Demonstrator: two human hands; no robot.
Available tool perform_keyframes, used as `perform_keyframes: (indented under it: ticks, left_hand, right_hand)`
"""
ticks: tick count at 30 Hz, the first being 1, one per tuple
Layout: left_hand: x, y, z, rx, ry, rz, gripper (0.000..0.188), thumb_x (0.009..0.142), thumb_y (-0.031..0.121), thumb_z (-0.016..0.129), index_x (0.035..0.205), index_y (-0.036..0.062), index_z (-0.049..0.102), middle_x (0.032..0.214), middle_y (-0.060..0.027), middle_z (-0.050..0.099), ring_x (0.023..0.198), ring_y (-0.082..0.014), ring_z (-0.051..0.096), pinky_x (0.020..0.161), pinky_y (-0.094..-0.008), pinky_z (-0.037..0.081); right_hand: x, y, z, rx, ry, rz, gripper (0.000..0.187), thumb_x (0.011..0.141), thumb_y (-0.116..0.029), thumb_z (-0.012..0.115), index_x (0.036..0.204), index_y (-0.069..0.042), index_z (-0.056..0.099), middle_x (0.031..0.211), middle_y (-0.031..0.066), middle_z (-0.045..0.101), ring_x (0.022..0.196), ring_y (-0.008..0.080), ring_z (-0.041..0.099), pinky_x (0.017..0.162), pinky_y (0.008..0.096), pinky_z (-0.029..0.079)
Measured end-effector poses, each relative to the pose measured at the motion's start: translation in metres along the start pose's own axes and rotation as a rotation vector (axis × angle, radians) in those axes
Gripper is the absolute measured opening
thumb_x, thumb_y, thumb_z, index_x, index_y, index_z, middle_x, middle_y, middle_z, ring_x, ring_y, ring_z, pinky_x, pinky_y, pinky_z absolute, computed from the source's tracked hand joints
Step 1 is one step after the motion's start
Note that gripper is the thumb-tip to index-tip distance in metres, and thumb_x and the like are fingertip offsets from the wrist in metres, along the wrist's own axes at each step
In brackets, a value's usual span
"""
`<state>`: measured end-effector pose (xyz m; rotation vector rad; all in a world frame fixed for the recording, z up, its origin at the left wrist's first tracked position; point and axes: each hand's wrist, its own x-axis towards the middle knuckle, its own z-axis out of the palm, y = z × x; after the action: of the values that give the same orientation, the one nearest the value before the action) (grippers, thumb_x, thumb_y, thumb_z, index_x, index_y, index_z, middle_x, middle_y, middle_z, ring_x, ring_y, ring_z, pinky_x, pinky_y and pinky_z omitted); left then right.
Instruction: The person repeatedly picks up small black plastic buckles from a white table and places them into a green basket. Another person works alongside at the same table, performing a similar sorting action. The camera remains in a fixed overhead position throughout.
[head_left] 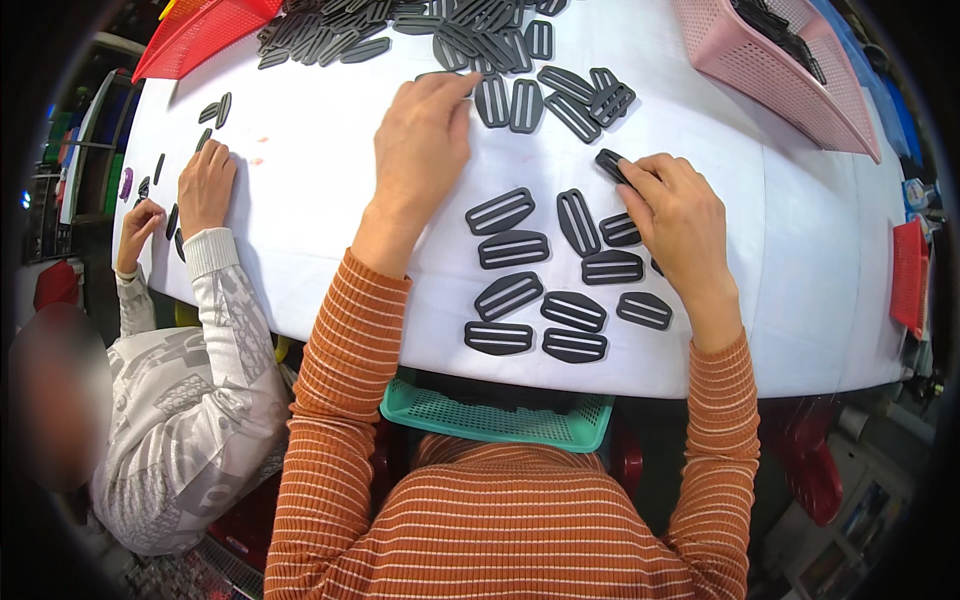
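Observation:
My left hand [425, 140] reaches to the near edge of a heap of black plastic strap sliders [480, 35]. Its fingers are curled over one slider, which is mostly hidden beneath them. Between the thumb and fingers of my right hand [675, 210] is another black strap slider [609, 166], held tilted above the table. Loose sliders [575, 311] with two slots each lie spread between my forearms, some in rough columns. Several more [572, 115] lie beyond and between my hands. Part of one slider shows under my right hand.
A pink basket [830, 110] with dark pieces stands at the far right, and a red basket [205, 40] at the far left. A green basket [500, 425] is at the near table edge by my lap. On the left, a co-worker's hands [207, 185] handle small black pieces.

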<state>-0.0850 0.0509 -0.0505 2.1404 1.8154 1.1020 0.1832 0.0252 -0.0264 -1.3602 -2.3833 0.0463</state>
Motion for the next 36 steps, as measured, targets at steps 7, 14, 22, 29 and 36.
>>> perform_keyframes:
  ticks: [7, 14, 22, 29, 36]
  left_hand:
    - [-0.005, -0.003, -0.002, 0.237, -0.167, 0.128, 0.037, 0.089, 0.007, 0.063, 0.125, 0.0106, 0.069, 0.126, -0.0055, 0.066, 0.112, -0.0269, 0.058, 0.094, -0.0391, 0.049]
    - [-0.013, -0.002, -0.016, 0.043, -0.265, 0.054, 0.026, 0.088, 0.009, 0.066, 0.113, 0.0076, 0.074, 0.114, -0.0053, 0.070, 0.105, -0.0253, 0.060, 0.092, -0.0380, 0.050]
    - [-0.008, 0.002, -0.002, 0.237, -0.157, 0.142, 0.039, 0.089, 0.018, 0.069, 0.127, 0.0113, 0.066, 0.129, -0.0047, 0.064, 0.111, -0.0287, 0.058, 0.090, -0.0404, 0.049]
    - [-0.028, 0.022, -0.017, 0.265, -0.276, 0.122, 0.032, 0.089, 0.017, 0.068, 0.120, 0.0075, 0.070, 0.126, -0.0022, 0.066, 0.110, -0.0274, 0.059, 0.090, -0.0420, 0.048]
    - [-0.033, 0.027, -0.019, 0.132, -0.081, -0.081, 0.014, 0.084, 0.011, 0.074, 0.090, 0.0026, 0.066, 0.102, -0.0112, 0.068, 0.097, -0.0284, 0.062, 0.082, -0.0366, 0.051]
  right_hand:
    - [0.010, 0.019, -0.017, 0.186, -0.179, 0.448, 0.017, 0.087, -0.016, 0.069, 0.100, -0.006, 0.075, 0.087, 0.0085, 0.068, 0.081, 0.0252, 0.066, 0.074, 0.0360, 0.052]
    - [0.047, -0.013, 0.022, 0.095, 0.071, -0.074, 0.031, 0.085, -0.022, 0.073, 0.114, -0.008, 0.070, 0.111, 0.0039, 0.063, 0.106, 0.0255, 0.057, 0.085, 0.0383, 0.048]
    - [0.040, -0.021, 0.016, -0.112, -0.029, -0.116, 0.017, 0.084, -0.024, 0.074, 0.087, -0.007, 0.076, 0.109, 0.0032, 0.065, 0.112, 0.0234, 0.055, 0.092, 0.0407, 0.042]
    - [0.072, -0.030, 0.055, 0.081, 0.079, -0.059, 0.030, 0.084, -0.028, 0.075, 0.105, -0.007, 0.073, 0.108, 0.0029, 0.065, 0.104, 0.0232, 0.058, 0.087, 0.0397, 0.044]
    - [0.065, -0.036, 0.046, 0.077, -0.057, -0.094, 0.028, 0.080, -0.019, 0.075, 0.107, -0.010, 0.075, 0.108, 0.0011, 0.066, 0.106, 0.0223, 0.058, 0.087, 0.0397, 0.045]
